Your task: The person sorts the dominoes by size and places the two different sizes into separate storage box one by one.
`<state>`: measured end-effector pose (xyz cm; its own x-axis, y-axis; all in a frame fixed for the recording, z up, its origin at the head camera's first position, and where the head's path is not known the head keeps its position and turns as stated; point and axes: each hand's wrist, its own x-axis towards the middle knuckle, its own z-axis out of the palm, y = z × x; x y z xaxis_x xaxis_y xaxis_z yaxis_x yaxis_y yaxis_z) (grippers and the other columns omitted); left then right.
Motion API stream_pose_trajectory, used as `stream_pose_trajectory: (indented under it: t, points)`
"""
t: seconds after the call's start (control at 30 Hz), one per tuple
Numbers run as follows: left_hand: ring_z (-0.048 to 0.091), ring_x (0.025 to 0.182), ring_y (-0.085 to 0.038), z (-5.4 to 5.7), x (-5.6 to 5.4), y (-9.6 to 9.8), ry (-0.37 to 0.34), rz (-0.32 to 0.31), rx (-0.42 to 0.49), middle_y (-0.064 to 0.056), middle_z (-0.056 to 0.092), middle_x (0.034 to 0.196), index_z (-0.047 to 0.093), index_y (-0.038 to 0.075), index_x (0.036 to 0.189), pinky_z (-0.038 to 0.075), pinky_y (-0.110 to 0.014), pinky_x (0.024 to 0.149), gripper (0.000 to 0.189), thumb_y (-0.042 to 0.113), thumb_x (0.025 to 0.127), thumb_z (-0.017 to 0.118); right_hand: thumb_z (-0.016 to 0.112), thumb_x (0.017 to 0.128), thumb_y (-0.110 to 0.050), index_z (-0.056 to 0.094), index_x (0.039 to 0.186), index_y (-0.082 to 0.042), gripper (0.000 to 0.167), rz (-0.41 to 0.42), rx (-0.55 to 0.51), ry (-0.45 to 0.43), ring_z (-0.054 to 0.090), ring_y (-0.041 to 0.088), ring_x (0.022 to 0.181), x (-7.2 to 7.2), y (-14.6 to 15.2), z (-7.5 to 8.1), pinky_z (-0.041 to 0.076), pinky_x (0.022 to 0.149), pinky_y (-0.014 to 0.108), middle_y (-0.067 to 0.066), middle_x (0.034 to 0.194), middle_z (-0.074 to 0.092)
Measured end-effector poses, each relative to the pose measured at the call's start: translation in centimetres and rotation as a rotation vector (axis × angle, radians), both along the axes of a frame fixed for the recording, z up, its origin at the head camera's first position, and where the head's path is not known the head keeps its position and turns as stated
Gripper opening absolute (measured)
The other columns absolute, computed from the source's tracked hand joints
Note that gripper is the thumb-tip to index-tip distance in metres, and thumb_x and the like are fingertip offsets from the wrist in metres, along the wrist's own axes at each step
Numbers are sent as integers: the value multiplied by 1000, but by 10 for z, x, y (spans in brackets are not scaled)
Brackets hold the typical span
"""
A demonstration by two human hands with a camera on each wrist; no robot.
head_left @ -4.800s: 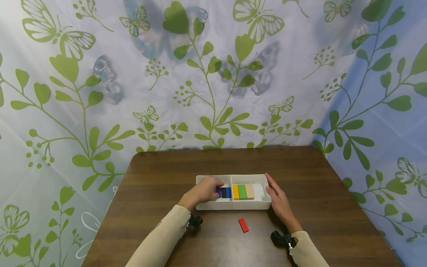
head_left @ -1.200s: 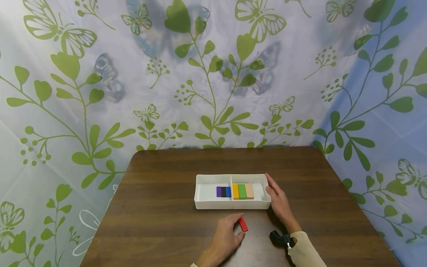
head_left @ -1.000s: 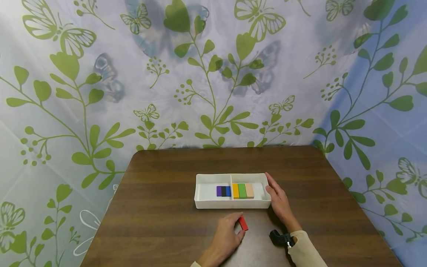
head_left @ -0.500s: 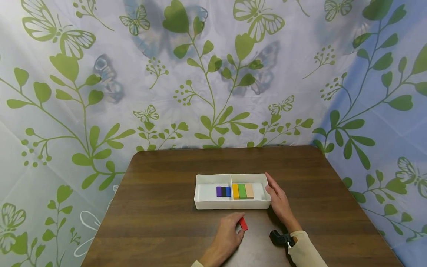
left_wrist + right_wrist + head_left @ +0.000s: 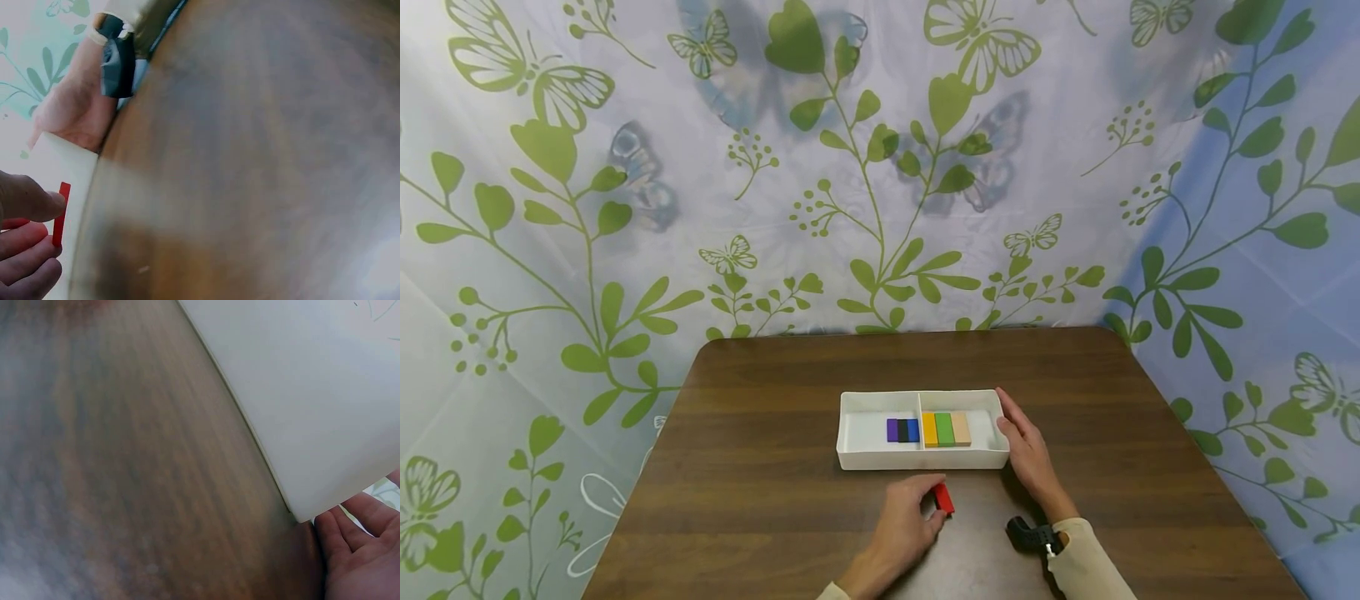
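In the head view, my left hand (image 5: pixel 901 518) is in front of the white two-compartment tray (image 5: pixel 880 460) and pinches a flat red block (image 5: pixel 944 498) between thumb and fingers. The left wrist view has the thin red block (image 5: pixel 61 215) edge-on at the fingertips. My right hand (image 5: pixel 1028 454) rests along the tray's right end, fingers fairly straight and thumb at the rim. Up close, its fingers (image 5: pixel 356 528) lie against the outside of the end wall. A purple block (image 5: pixel 892 430), a black block (image 5: pixel 902 430) and a blue block (image 5: pixel 913 430) lie side by side in the left compartment.
Against the divider in the right compartment lie a yellow block (image 5: pixel 930 430), a green block (image 5: pixel 944 430) and a beige block (image 5: pixel 961 430). The brown wooden table (image 5: pixel 760 433) extends around the tray. A patterned curtain (image 5: pixel 880 167) hangs behind it.
My left hand has left the tray's left compartment, come forward to the red block on the table and pinched it. The block has just shifted and tilted slightly. My right hand stays put.
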<state>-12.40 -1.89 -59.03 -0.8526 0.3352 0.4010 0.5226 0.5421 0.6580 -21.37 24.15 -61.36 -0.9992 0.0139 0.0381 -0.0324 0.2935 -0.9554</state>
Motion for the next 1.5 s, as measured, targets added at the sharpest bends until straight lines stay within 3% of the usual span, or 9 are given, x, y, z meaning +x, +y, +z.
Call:
stream_pose_trajectory:
  t: [0.27, 0.5, 0.73, 0.97, 1.27, 1.5]
  points:
    - [78, 92, -22, 19, -4, -13, 56, -21, -5, -7, 82, 104, 79, 0, 119, 64, -28, 88, 43, -5, 79, 92, 43, 120, -27, 30, 175, -28, 57, -1, 4, 5, 21, 36, 170, 0, 1, 1, 20, 133, 69, 3, 183, 26]
    - [81, 98, -21, 37, -9, -24, 120, -48, -9, -7, 84, 107, 78, 1, 119, 65, -30, 93, 45, -7, 77, 92, 43, 120, -28, 30, 175, -29, 57, -3, 12, 1, 21, 35, 170, 0, 0, 2, 20, 133, 68, 2, 182, 26]
    - [81, 109, -26, 60, -20, -39, 161, -35, 3, -13, 83, 119, 78, -2, 124, 65, -39, 99, 48, -5, 79, 93, 43, 119, -27, 32, 174, -29, 56, -4, 12, 5, 21, 35, 170, 1, 1, 1, 19, 134, 69, 2, 182, 27]
    - [82, 107, -26, 75, -37, -57, 179, -5, -25, -13, 82, 121, 77, -1, 127, 65, -42, 98, 50, -2, 80, 95, 45, 119, -26, 32, 174, -31, 56, 5, -7, 6, 23, 33, 169, 1, 2, 1, 20, 134, 68, 0, 182, 28]
    - [78, 120, -27, 85, -58, -81, 173, -44, -92, -12, 80, 129, 76, 2, 133, 63, -43, 104, 52, 1, 84, 93, 46, 119, -28, 33, 173, -33, 56, 2, -11, 3, 24, 33, 169, 2, 2, 2, 21, 133, 68, 0, 181, 30]
    - [78, 121, -29, 82, -79, -95, 171, -120, -152, -13, 80, 131, 75, 1, 135, 62, -44, 104, 54, 0, 84, 93, 45, 119, -29, 32, 174, -32, 56, 4, 2, 14, 24, 33, 169, 2, 2, 2, 21, 133, 68, 1, 181, 30]
